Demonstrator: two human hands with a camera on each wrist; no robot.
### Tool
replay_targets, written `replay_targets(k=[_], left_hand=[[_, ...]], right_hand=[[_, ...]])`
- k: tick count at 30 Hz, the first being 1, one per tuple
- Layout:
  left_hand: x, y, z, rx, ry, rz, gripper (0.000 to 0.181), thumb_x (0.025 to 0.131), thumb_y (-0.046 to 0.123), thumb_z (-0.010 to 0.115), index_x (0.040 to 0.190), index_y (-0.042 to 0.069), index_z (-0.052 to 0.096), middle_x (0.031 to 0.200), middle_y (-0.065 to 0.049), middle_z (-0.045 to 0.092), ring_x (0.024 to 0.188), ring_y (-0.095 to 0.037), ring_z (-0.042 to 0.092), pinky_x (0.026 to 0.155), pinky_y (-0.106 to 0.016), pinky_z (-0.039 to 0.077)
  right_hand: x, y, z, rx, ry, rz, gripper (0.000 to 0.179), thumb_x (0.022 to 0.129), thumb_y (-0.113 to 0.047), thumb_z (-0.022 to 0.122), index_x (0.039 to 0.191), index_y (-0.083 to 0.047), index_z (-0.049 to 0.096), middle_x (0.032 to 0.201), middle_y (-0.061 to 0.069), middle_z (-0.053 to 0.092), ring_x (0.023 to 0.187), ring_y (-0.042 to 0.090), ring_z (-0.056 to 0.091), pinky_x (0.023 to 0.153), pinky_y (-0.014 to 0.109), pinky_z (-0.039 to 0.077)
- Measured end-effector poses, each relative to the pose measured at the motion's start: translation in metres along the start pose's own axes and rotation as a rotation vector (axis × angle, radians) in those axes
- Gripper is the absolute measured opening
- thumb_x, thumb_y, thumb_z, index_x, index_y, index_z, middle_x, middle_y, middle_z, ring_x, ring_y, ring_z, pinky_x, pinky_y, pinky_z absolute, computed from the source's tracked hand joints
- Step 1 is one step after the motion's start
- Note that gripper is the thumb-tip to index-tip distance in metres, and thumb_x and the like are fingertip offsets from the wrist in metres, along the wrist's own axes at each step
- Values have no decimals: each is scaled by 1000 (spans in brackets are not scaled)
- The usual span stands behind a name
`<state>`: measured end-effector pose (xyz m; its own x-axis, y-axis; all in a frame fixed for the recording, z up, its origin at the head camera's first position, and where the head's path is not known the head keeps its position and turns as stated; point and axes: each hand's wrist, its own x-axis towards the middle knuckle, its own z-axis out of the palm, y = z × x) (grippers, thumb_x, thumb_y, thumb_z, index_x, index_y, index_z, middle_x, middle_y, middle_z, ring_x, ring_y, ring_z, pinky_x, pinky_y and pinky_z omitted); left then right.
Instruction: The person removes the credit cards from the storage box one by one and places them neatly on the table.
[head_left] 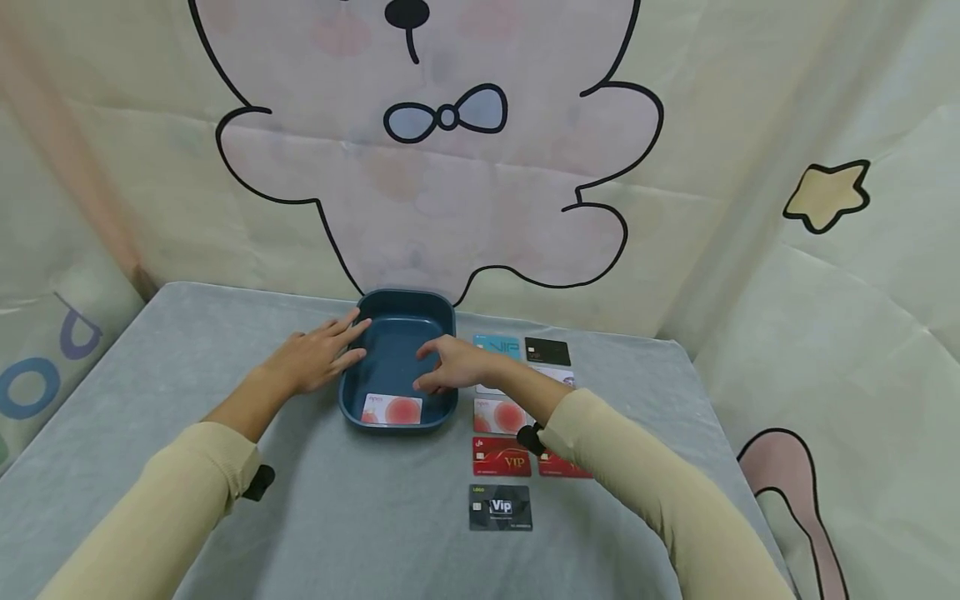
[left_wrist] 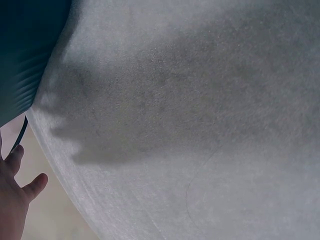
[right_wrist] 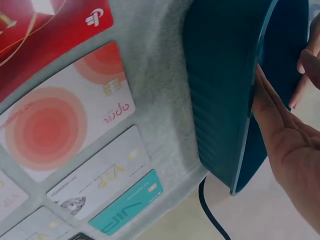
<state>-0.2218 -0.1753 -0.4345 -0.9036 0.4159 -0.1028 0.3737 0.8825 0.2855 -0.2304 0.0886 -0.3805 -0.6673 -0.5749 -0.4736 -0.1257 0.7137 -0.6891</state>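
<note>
A dark blue tray (head_left: pixel 397 350) lies at the far side of the table, with a white card with a red circle (head_left: pixel 392 409) flat inside its near end. My left hand (head_left: pixel 318 354) rests at the tray's left edge, fingers spread and fairly straight over the rim. Above the tray's right half hangs my right hand (head_left: pixel 457 364), its index finger and thumb apart with nothing visible between them. Right of the tray lie a light blue VIP card (head_left: pixel 497 346), a similar white card with a red circle (head_left: pixel 498 416) and a red VIP card (head_left: pixel 501 457).
Nearest me in the card rows is a dark grey Vip card (head_left: pixel 500 507). A black card (head_left: pixel 547 351) lies at the back right, and a second red card (head_left: pixel 562 465) is partly under my right sleeve. Behind the grey-covered table (head_left: pixel 360 525) hangs a printed curtain (head_left: pixel 697 150).
</note>
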Motion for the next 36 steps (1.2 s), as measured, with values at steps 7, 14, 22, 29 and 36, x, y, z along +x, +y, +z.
replay_targets(k=[7,14,22,29,36], left_hand=[[-1,1,0,-4,-2,3,64,106,43,42,159,14,23,165,-17,15,145,-47,25,104,-74,29],[-2,1,2,-8,5,7,63,106,42,43,159,13,24,165,-17,15,144,-48,27,103,-74,30],[-2,0,2,-17,15,17,63,106,41,43,159,13,24,165,-17,15,144,-47,27,103,-74,30],[-2,-1,1,-21,19,22,62,106,40,43,159,13,24,164,-17,15,144,-47,27,102,-74,31],[-2,-2,1,-15,19,19,63,106,41,42,159,13,24,164,-17,15,144,-47,27,102,-73,31]], right_hand=[[12,-5,7,-51,0,85,57,94,-22,71,141,0,48,94,9,74,93,26,73,81,29,58],[17,-9,17,-101,-2,127,56,94,-19,71,142,-1,48,91,12,71,90,27,72,77,30,58],[20,-14,24,-130,17,162,57,97,-25,68,143,1,47,94,15,70,86,27,72,76,31,59],[23,-18,29,-146,40,199,58,99,-30,64,145,0,45,94,14,68,83,27,71,76,31,58],[28,-18,33,-166,40,167,55,99,-31,62,143,-2,48,91,10,65,82,26,69,76,34,59]])
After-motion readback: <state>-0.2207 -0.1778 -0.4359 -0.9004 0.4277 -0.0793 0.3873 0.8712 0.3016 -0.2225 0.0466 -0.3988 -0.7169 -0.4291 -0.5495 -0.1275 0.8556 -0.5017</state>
